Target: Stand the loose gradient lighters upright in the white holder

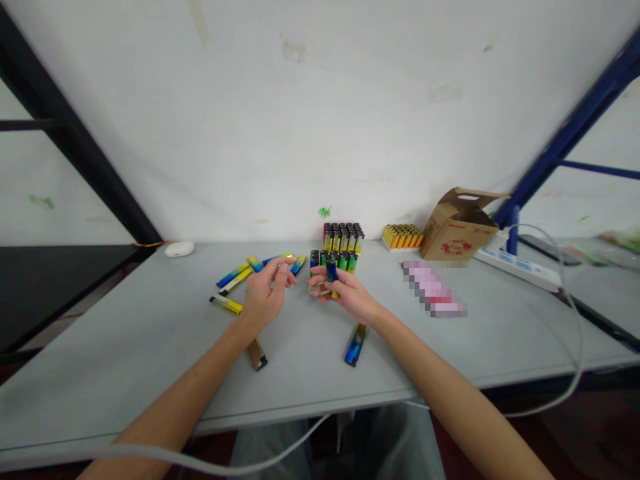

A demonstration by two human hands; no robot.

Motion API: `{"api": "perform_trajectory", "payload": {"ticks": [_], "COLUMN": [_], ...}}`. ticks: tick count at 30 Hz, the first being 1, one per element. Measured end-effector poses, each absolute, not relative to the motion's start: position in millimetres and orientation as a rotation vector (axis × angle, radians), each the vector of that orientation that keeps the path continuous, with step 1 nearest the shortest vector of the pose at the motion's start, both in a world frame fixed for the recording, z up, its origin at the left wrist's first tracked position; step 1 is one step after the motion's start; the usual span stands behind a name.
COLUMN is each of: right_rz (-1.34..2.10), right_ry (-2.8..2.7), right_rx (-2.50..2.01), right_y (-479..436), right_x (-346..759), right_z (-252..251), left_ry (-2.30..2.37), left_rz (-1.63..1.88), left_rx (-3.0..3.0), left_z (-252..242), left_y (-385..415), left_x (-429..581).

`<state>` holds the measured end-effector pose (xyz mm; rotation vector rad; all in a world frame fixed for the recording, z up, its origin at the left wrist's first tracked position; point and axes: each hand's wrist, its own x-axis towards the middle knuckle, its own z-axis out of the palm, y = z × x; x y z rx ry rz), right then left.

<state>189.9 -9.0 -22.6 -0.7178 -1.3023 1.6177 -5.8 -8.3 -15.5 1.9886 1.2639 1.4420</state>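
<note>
My right hand [350,293] is closed round a lighter [331,271], held upright with its dark blue end up and a yellow end showing below the fingers. To its left, my left hand [267,287] hovers over the table, fingers loosely bent and apart, with nothing visible in them. Around and behind that hand lie several loose blue and yellow lighters [233,276]. A brown-yellow lighter [257,355] rests below my left wrist, and a blue lighter [355,345] below my right. Directly behind my right hand stand green and blue lighters [352,261] in rows, partly hidden.
A block of black-topped lighters [343,237] stands by the wall. Right of it are a tray of orange cylinders [403,236], an open cardboard box [457,230], a blurred pink item [433,288] and a power strip [520,267]. A white case [179,249] lies far left.
</note>
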Motion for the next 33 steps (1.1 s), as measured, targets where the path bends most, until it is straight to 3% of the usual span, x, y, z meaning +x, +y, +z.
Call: {"api": "perform_trajectory", "payload": {"ticks": [14, 33], "right_rz": [1.662, 1.607], "right_ry": [-1.224, -1.207], "right_rx": [-0.681, -0.692], "right_y": [-9.6, -14.5], "right_x": [191.7, 195.3], "right_z": [-17.2, -9.2], "left_ry": [1.596, 1.59], "left_rz": [1.337, 1.263], "left_rx": [2.144, 2.234], "left_z": [-14.1, -15.9], "left_y": [-1.9, -0.1], "left_x": [-9.3, -10.3]}}
